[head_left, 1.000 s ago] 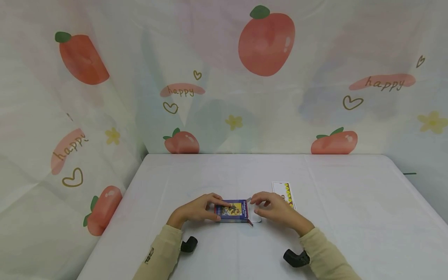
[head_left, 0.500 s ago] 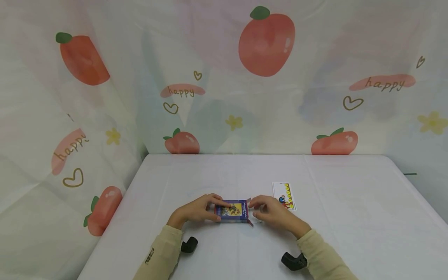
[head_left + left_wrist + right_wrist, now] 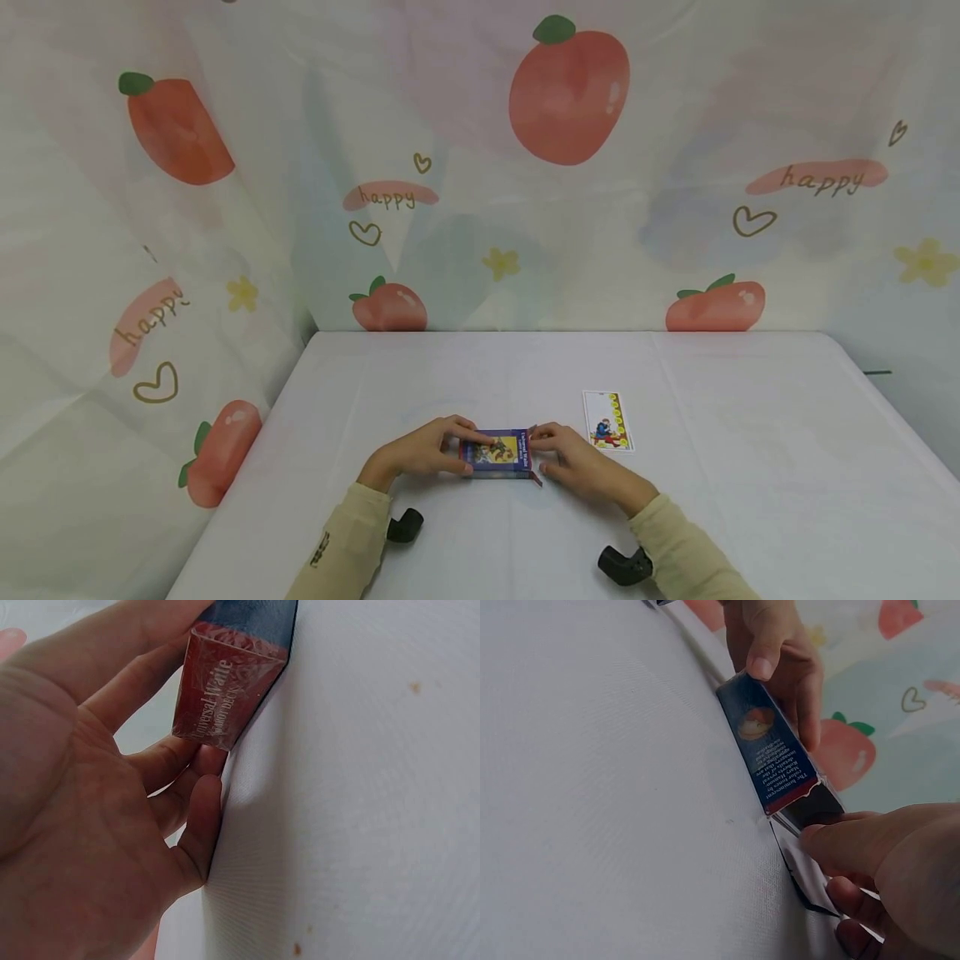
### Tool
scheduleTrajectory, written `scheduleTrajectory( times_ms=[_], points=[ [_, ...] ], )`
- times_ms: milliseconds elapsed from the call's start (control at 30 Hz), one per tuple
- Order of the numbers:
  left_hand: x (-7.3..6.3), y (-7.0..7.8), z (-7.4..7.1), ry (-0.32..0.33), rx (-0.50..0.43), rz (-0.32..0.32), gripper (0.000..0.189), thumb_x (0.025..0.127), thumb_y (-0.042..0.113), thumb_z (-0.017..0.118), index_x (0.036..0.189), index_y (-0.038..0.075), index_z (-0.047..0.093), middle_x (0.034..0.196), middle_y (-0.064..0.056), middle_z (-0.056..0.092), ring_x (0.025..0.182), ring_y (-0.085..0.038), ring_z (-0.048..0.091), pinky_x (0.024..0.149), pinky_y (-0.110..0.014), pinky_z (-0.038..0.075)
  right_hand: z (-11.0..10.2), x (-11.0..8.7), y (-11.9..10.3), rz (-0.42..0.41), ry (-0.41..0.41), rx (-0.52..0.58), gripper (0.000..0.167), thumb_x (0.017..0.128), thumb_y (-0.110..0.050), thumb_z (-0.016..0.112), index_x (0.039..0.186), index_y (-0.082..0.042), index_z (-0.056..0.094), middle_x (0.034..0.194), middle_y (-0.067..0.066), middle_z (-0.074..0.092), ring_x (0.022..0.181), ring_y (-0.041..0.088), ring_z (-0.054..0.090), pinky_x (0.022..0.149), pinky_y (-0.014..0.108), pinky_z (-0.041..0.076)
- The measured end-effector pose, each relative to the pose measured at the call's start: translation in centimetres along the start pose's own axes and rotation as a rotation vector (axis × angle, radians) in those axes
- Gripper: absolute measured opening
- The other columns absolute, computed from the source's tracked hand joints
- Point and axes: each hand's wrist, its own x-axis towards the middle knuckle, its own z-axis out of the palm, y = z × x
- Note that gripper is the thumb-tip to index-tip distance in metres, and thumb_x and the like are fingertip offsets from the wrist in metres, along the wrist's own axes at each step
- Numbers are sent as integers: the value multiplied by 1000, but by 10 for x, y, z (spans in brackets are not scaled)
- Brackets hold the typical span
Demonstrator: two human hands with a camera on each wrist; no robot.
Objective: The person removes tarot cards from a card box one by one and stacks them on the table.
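Observation:
A small blue tarot card box point(image 3: 498, 454) with a yellow picture lies flat on the white table. My left hand point(image 3: 423, 448) grips its left end, thumb on the near side and fingers over the top. In the left wrist view, the box's red end point(image 3: 225, 694) reads "Universal Waite" under clear wrap. At the opposite, open end, my right hand point(image 3: 588, 468) has its thumb and fingers on the opening's edges. The right wrist view shows a dark inside and a pale flap point(image 3: 806, 874) folded out below; the fingers partly hide this end.
A single tarot card point(image 3: 607, 421) with yellow discs and a seated figure lies face up behind my right hand. Black curved pieces point(image 3: 406, 525) sit at both wrists. A fruit-patterned curtain point(image 3: 480, 208) stands behind the white table point(image 3: 720, 417).
My right hand has moved left against the open end and now covers the white flap seen there earlier. More of the loose card shows. The left hand and box stay in place.

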Motion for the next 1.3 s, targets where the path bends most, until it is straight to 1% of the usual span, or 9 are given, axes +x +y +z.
scheduleTrajectory(
  times_ms=[133, 300, 433, 533, 700, 900, 1067, 1300],
  points=[
    [-1, 1, 0, -1, -7, 0, 48, 89, 21, 78, 134, 31, 67, 147, -11, 50, 135, -28, 44, 103, -48, 41, 1, 1, -2, -15, -13, -50, 36, 95, -7, 64, 129, 5, 66, 134, 19, 58, 127, 41, 54, 105, 56, 43],
    [-1, 3, 0, -3, -18, -1, 48, 88, 21, 78, 134, 31, 67, 147, -12, 49, 136, -29, 43, 104, -50, 41, 2, 0, -4, 1, 25, -58, 34, 93, -9, 69, 124, 3, 69, 132, 17, 60, 125, 38, 56, 105, 55, 44],
    [-1, 3, 0, -1, -18, -5, 48, 88, 21, 78, 134, 31, 67, 146, -11, 50, 136, -29, 44, 105, -50, 41, 3, 1, -5, 23, 60, -66, 36, 89, -13, 75, 122, 0, 71, 133, 15, 61, 125, 38, 58, 106, 54, 45],
    [-1, 2, 0, 3, -14, -10, 48, 88, 22, 78, 134, 32, 67, 146, -10, 50, 134, -28, 44, 104, -48, 41, 4, 2, -5, 34, 71, -82, 39, 85, -16, 80, 121, -2, 72, 134, 15, 62, 125, 38, 58, 106, 55, 44],
    [-1, 1, 0, 3, -19, -5, 47, 88, 22, 78, 133, 32, 68, 146, -10, 50, 134, -27, 44, 103, -47, 41, 6, 3, -3, 41, 72, -108, 42, 81, -17, 83, 119, -1, 72, 133, 16, 64, 126, 40, 59, 105, 55, 45],
    [0, -1, 1, -1, -19, 8, 48, 88, 22, 78, 133, 32, 68, 145, -9, 50, 135, -27, 43, 104, -48, 41, 5, 5, -4, 46, 70, -105, 40, 80, -16, 84, 116, -2, 72, 131, 15, 66, 123, 38, 61, 104, 54, 46],
    [0, 0, 0, -1, -18, 9, 48, 88, 22, 78, 134, 31, 68, 145, -10, 50, 134, -28, 44, 102, -47, 41, 0, 3, -6, 41, 74, -113, 37, 80, -15, 84, 113, -3, 73, 128, 14, 67, 122, 37, 61, 103, 53, 47],
    [0, 1, 0, 4, -20, 7, 48, 88, 22, 78, 133, 29, 68, 145, -11, 50, 132, -28, 44, 99, -44, 41, -9, -1, -6, 85, 37, -48, 30, 82, -10, 82, 111, -8, 75, 127, 12, 63, 122, 35, 59, 103, 53, 47]
  ],
)
